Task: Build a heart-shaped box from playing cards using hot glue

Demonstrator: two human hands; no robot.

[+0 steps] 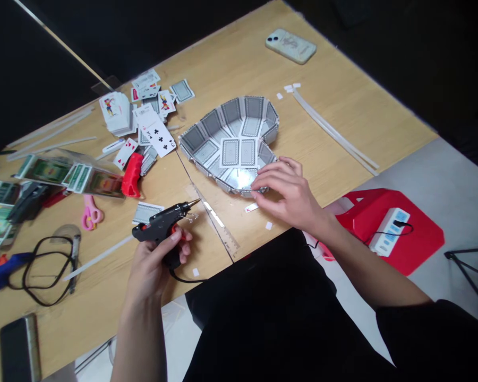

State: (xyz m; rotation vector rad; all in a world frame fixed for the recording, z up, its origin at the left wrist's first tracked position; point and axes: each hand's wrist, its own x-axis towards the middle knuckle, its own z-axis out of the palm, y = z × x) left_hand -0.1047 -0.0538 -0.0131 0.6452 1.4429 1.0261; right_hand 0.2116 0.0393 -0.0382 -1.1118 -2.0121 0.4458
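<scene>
My left hand [155, 257] is wrapped round the handle of a black hot glue gun [164, 220], whose metal nozzle points toward the tray. A long whitish glue stick [97, 259] runs from the gun's rear. A heart-shaped tray made of playing cards [211, 124], grey backs showing, lies on the table. At its near wall, my right hand [289, 188] has thumb and fingers closed on the rim. Under the nozzle lies a clear ruler [227, 233]. A small cut card strip [252, 208] sits beside the tray, near my right thumb.
Loose playing cards [155, 132], a red-handled tool [133, 175], pink scissors [91, 213] and a coiled black cable [43, 265] crowd the left. More glue sticks [334, 132] and a phone [290, 46] lie to the right. A power strip [390, 232] rests below the table.
</scene>
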